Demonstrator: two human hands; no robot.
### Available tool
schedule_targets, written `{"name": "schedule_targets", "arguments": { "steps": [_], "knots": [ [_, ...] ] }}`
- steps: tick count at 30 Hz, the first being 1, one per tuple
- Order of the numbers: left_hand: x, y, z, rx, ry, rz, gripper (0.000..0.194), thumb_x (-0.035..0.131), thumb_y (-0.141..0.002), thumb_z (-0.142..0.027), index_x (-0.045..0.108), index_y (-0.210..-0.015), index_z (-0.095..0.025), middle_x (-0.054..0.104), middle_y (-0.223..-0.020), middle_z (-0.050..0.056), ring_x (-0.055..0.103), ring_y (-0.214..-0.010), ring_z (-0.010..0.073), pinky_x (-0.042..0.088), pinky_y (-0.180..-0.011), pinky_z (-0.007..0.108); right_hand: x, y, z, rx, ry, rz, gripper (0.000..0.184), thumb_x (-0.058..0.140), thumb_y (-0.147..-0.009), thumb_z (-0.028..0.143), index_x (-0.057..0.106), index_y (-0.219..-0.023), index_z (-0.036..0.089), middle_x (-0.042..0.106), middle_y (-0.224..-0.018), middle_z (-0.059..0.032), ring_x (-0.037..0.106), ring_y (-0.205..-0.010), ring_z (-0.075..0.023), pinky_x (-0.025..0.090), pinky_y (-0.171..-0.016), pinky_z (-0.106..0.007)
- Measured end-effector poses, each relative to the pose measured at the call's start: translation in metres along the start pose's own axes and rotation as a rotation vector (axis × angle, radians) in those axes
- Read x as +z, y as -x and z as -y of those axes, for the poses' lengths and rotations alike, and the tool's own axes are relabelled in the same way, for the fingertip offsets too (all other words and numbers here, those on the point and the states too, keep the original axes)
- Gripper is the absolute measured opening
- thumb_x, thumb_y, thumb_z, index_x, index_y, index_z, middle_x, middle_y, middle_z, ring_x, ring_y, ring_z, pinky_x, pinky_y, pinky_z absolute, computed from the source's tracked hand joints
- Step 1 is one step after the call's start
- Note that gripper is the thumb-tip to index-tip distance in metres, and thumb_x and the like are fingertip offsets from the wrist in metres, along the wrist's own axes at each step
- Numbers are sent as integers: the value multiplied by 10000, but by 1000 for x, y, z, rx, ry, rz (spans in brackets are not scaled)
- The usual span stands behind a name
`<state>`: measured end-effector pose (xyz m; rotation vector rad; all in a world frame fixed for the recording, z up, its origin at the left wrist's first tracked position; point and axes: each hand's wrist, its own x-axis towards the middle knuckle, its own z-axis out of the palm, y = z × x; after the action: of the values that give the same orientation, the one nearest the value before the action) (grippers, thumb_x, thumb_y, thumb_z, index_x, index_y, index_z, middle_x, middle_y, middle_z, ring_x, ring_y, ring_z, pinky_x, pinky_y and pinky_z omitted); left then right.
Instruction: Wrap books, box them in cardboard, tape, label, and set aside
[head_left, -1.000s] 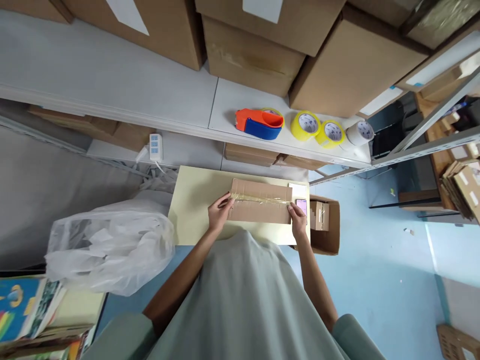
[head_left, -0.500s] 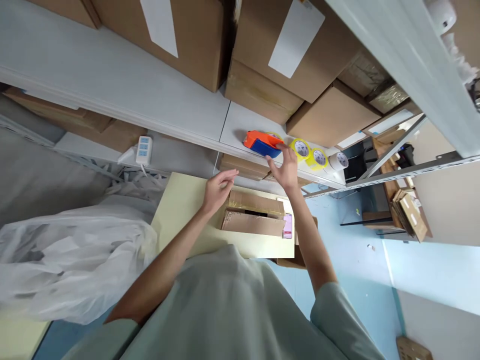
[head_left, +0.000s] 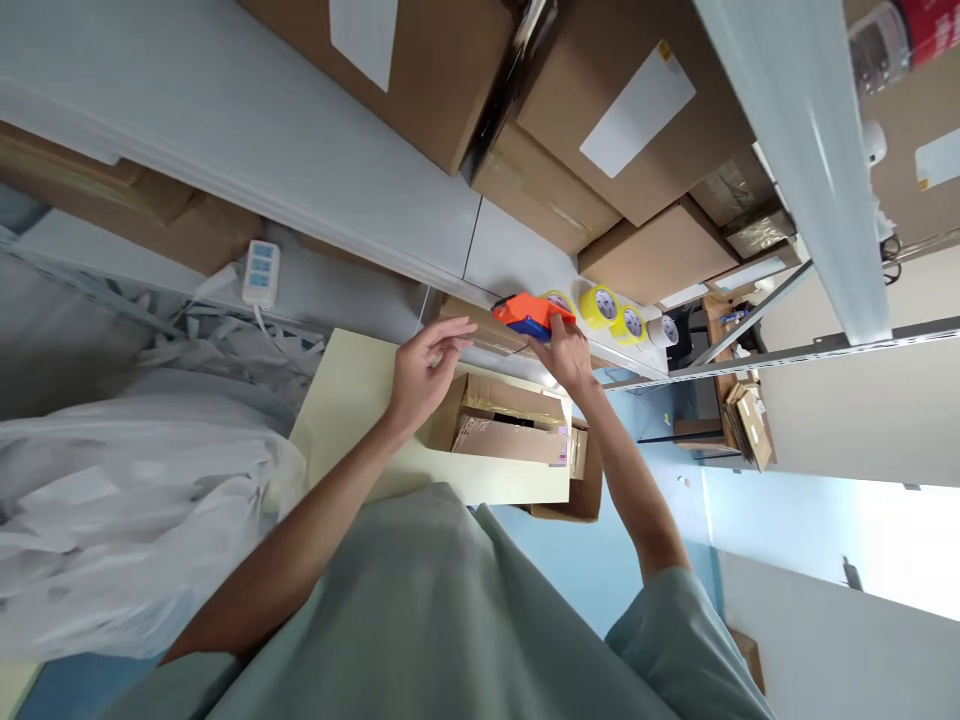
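Observation:
My right hand point(head_left: 568, 355) grips an orange and blue tape dispenser point(head_left: 531, 312) at the front edge of the grey shelf point(head_left: 510, 262). A roll of yellow tape shows partly behind the dispenser. To the left, my left hand point(head_left: 429, 368) hovers above the pale yellow table point(head_left: 360, 400), fingers stretched out and holding nothing. Below and between my hands lies a cardboard box point(head_left: 514, 420) with its top flaps parted a little; a dark gap shows between them. A phone, mostly hidden, pokes out at the box's right end.
Yellow tape rolls point(head_left: 598, 306) and a white roll point(head_left: 663, 331) stand along the shelf edge. Large cartons point(head_left: 637, 100) fill the shelf behind. A power strip point(head_left: 261, 273) hangs at left, above a big plastic bag point(head_left: 135, 520). An open carton point(head_left: 589, 485) sits beyond the table's right end.
My right hand has closed on the tape dispenser, which is now tilted and lifted toward me. My left hand stays open. The camera view has shifted a little.

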<state>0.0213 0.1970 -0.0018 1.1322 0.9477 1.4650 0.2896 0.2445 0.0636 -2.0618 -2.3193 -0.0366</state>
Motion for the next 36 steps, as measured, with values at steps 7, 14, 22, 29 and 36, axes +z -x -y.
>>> {"name": "schedule_targets", "arguments": {
  "steps": [7,14,22,29,36],
  "knots": [
    [-24,21,-23,25,-53,96,457,702,-1050,-513,746,-1413,-238,761,-1470,102,743,-1343,271,647,-1134,410,-35,90,39,-92,-45,59,626,574,-1070,781,631,-1440,280,814,-1190,-181,774,-1198,-433,661,-1034,-597],
    [-43,34,-27,12,-53,271,421,751,-1020,-517,776,-1354,-262,795,-1361,74,748,-1272,272,622,-1136,413,-51,136,55,-136,-3,85,507,629,-1075,723,685,-1319,282,839,-1103,-164,816,-1054,-396,700,-871,-542],
    [-50,35,-15,-54,-38,401,406,785,-990,-614,816,-1143,-239,817,-1156,72,742,-1024,215,625,-972,350,-67,142,66,-308,69,146,534,685,-1079,665,673,-1313,185,846,-1104,-184,829,-1054,-360,700,-875,-480],
    [-57,43,-5,-168,65,481,491,762,-974,-709,804,-940,-222,784,-950,48,735,-915,201,604,-864,317,-78,138,79,-303,123,333,516,750,-1040,604,691,-1302,164,849,-1156,-204,815,-1107,-380,660,-944,-482],
    [-42,61,40,-508,220,512,539,873,-822,-728,808,-895,-198,793,-887,55,726,-853,214,592,-788,326,-83,114,114,69,122,728,468,664,-1071,680,736,-1123,220,841,-979,-87,802,-930,-278,522,-788,-324]
  ]
}}
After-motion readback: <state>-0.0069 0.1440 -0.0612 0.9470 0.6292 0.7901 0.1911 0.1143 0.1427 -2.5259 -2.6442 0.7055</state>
